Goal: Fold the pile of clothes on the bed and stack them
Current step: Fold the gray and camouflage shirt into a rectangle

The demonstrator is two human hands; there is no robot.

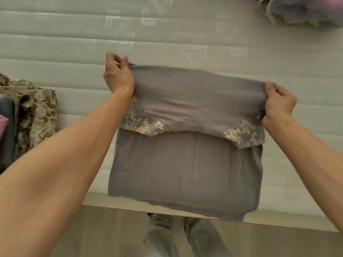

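A grey shirt (185, 164) with digital-camouflage sleeve patches lies on the near edge of the white quilted bed (167, 34), its hem hanging slightly past the edge. Its upper half is doubled over toward me, with the fold line held up off the bed. My left hand (118, 75) pinches the left end of that fold. My right hand (278, 104) pinches the right end. A stack of folded clothes (31, 115), tan camouflage on top with dark and pink pieces beside it, sits at the left. More clothes (304, 12), grey, pink and green, lie heaped at the far right corner.
A wooden floor (92, 234) runs below the bed's near edge, where my legs in grey trousers (178, 238) stand. Bare mattress stretches between the shirt and the far heap.
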